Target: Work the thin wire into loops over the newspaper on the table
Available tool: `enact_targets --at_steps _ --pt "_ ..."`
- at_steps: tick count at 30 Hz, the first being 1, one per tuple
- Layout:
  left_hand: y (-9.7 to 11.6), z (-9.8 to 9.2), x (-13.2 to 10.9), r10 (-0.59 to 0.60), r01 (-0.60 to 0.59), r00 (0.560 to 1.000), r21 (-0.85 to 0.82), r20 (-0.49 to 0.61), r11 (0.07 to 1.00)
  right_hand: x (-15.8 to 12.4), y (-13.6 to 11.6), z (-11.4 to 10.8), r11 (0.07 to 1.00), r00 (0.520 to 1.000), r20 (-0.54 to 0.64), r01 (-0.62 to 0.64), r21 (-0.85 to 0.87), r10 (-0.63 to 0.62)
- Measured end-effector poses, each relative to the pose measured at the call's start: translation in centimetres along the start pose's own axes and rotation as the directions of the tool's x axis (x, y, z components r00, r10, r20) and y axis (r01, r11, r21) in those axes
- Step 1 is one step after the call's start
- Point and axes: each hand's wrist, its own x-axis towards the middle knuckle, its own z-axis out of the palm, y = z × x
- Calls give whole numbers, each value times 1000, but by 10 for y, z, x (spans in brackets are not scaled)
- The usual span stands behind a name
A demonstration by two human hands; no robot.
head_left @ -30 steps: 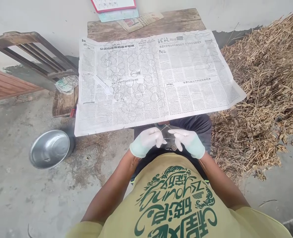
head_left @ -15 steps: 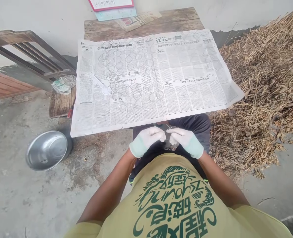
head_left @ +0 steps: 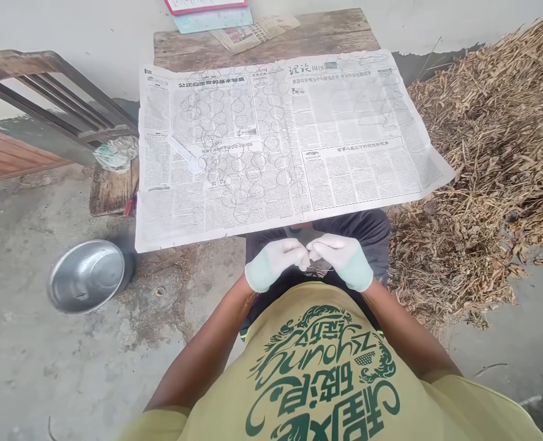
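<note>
Both hands wear white gloves with pale green cuffs and meet above my lap, just in front of the table's near edge. My left hand is closed, thumb and fingers pinching a thin wire. My right hand is also closed on that wire, its fingertips almost touching the left ones. Only a short stretch of the wire shows below the fingers; the rest is hidden or too fine to make out. Beyond them, thin wire rings lie scattered over a newspaper sheet, with more wire loops at its far right.
A white plastic spoon lies on the newspaper's left part. The wooden table stands against the wall. At left are a wooden chair with a plastic bag and a metal basin on the floor. Dried plant stalks heap up at right.
My hands have drawn closer until the fingertips nearly meet. The wire ends that stuck up above the fingers no longer show. The things on the table have stayed in place.
</note>
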Motion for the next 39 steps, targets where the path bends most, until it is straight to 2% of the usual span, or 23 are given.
enact_targets --at_steps 6,10,13,16,20,27,31,39 --pt "4 10 0 -43 48 995 43 -95 998 0 5 -2 991 997 -15 75 -111 -77" --pt "0 15 0 -43 52 979 39 -199 998 6 11 -6 986 1000 31 2 -164 3" --pt "-3 15 0 17 -14 978 16 -207 1000 9 15 -9 985 992 49 -107 -132 115" --pt "-4 13 1 38 -42 978 -17 -204 999 9 16 -11 987 986 72 -143 -68 148" --pt "-8 12 3 40 -55 975 -61 -219 997 8 14 -12 990 988 70 -133 -44 136" --pt "-26 16 8 65 -143 958 -267 -280 953 7 9 -11 992 995 45 -87 -90 92" --pt "-32 22 9 6 -138 939 -359 -345 923 6 6 -10 994 998 52 -39 -100 45" --pt "-36 20 7 68 -156 954 -288 -293 945 12 10 -10 992 991 52 -124 -33 125"
